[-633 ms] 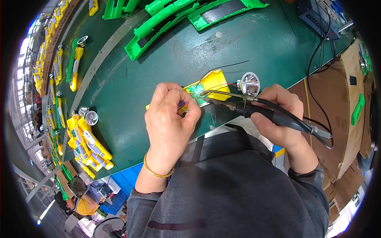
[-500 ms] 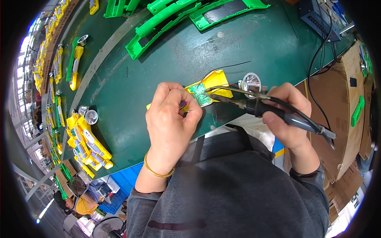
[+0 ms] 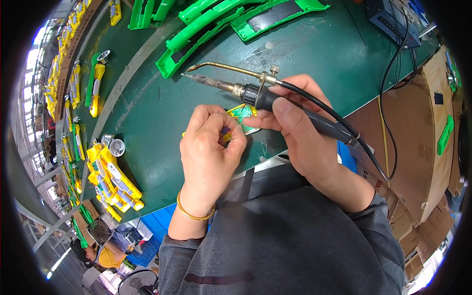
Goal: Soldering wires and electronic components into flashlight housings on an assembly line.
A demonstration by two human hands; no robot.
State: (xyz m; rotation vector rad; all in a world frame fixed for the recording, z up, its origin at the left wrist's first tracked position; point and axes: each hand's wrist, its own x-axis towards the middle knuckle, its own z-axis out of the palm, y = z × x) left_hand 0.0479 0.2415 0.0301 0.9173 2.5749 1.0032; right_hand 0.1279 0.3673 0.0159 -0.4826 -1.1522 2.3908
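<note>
Green workbench (image 3: pixel 314 54) fills my view. Near its front edge, my left hand (image 3: pixel 209 150) pinches a small green circuit board (image 3: pixel 242 113). My right hand (image 3: pixel 300 132) grips a soldering iron (image 3: pixel 255 93), its tip raised above the bench.

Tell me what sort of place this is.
Most likely an electronics assembly workshop. The right hand holds a black-handled soldering iron over a small green circuit board, and rows of yellow and green plastic housings line the green workbench.
</note>
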